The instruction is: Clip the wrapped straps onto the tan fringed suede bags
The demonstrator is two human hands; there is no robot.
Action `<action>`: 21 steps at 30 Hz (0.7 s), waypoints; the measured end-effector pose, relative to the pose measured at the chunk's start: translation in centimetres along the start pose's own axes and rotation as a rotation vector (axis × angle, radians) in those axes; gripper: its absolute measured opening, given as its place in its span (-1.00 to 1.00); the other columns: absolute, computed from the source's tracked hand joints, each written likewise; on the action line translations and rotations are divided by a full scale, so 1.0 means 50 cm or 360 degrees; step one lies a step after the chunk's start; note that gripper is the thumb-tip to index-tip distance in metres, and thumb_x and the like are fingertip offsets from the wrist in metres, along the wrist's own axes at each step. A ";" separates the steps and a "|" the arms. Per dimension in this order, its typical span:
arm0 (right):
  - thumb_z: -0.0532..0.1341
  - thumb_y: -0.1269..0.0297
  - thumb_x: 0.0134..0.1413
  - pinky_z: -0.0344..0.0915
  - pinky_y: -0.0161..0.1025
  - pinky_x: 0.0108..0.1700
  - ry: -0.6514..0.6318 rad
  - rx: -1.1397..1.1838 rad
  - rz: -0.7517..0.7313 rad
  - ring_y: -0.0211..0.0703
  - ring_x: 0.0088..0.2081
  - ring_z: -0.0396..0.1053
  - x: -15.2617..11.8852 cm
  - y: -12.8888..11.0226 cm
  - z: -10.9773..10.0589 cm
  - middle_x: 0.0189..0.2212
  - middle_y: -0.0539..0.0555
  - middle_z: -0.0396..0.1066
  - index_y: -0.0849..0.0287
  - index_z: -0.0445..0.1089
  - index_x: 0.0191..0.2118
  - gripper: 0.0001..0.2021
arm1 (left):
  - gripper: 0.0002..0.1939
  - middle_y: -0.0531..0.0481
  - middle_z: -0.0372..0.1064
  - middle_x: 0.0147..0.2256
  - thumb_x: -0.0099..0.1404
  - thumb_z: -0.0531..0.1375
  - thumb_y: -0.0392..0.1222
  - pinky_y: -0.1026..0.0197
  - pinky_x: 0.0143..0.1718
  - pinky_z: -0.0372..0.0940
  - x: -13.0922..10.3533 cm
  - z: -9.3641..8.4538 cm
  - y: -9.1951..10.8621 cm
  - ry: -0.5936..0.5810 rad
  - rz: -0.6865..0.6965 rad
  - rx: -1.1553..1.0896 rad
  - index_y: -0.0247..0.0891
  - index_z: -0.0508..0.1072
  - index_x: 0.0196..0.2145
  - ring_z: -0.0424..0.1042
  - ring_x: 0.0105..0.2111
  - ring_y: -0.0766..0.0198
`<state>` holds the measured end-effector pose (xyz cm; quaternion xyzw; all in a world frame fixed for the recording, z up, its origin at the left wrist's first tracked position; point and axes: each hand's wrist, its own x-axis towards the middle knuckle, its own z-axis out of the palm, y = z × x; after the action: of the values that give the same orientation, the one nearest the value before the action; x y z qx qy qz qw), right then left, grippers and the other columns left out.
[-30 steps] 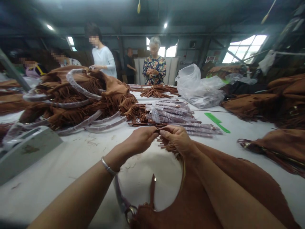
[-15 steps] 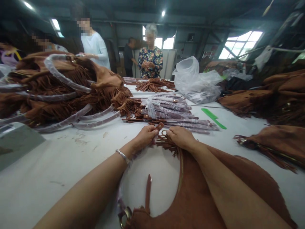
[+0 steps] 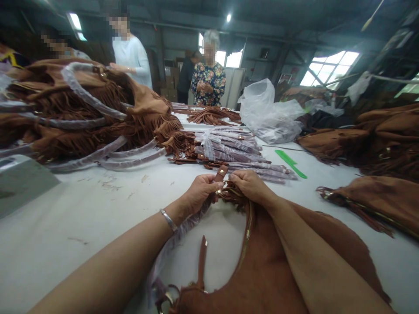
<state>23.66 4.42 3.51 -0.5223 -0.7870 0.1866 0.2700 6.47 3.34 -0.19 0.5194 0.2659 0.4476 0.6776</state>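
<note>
A brown bag (image 3: 262, 261) with a gold zip lies in front of me on the white table. My left hand (image 3: 202, 192) is closed on the end of its plastic-wrapped strap (image 3: 183, 233), whose leather tab (image 3: 221, 172) with a gold stud sticks up past the fingers. Just to the right, my right hand (image 3: 247, 184) grips the bag's upper corner by the fringe (image 3: 233, 195). A gold ring shows between the two hands. The strap's other end meets a gold ring at the bottom, near a thin leather strip (image 3: 202, 261).
Wrapped straps (image 3: 229, 150) lie beyond my hands, with a green comb (image 3: 290, 163) to their right. Fringed bags (image 3: 98, 113) are heaped at left, more bags (image 3: 386, 139) at right. A plastic bag (image 3: 268, 113) stands behind. Several people are across the table.
The leather tab now stands more upright, and my left fingers have shifted toward the ring. The wrapped strap bows further left. The view has shifted slightly.
</note>
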 end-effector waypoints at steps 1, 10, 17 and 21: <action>-0.01 0.18 0.04 -0.06 -0.36 -0.53 -0.0005 0.0031 0.0016 -0.36 -0.62 0.03 0.000 0.002 0.001 -0.70 -0.08 0.10 0.20 0.17 -0.64 -0.68 | -0.73 0.09 0.23 -0.55 0.04 0.28 -0.13 0.40 -0.67 0.11 -0.001 0.001 -0.001 0.0014 -0.0025 -0.0008 -0.39 0.34 -0.42 0.17 -0.67 0.52; 0.10 0.07 -0.05 0.06 -0.37 -0.47 -0.0109 -0.0054 0.0027 -0.30 -0.50 0.21 0.001 0.001 -0.002 -0.57 0.00 0.32 0.24 0.39 -0.50 -0.68 | -0.71 0.10 0.23 -0.60 0.00 0.32 -0.13 0.40 -0.72 0.06 0.019 -0.008 -0.017 0.0065 -0.0135 -0.0076 -0.39 0.34 -0.46 0.17 -0.71 0.50; 0.15 0.20 -0.15 0.04 -0.38 -0.50 -0.0420 -0.0273 0.0099 -0.29 -0.52 0.24 -0.005 -0.014 -0.005 -0.52 -0.02 0.38 0.21 0.38 -0.41 -0.80 | -0.72 0.09 0.25 -0.61 0.00 0.32 -0.13 0.42 -0.72 0.03 0.021 -0.006 -0.032 0.0016 -0.0124 -0.0136 -0.38 0.33 -0.50 0.18 -0.72 0.51; 0.13 0.13 -0.10 0.03 -0.35 -0.50 -0.0339 -0.0527 0.0143 -0.24 -0.47 0.26 -0.014 -0.021 0.004 -0.44 0.02 0.40 0.18 0.32 -0.34 -0.77 | -0.75 0.10 0.24 -0.63 0.03 0.29 -0.17 0.43 -0.74 0.02 0.022 -0.006 -0.030 0.0011 -0.0171 -0.0150 -0.38 0.32 -0.53 0.17 -0.74 0.51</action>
<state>23.01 3.34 3.81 -0.5715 -0.8070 0.1208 0.0871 7.23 4.36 -1.59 0.4704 0.2744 0.4245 0.7234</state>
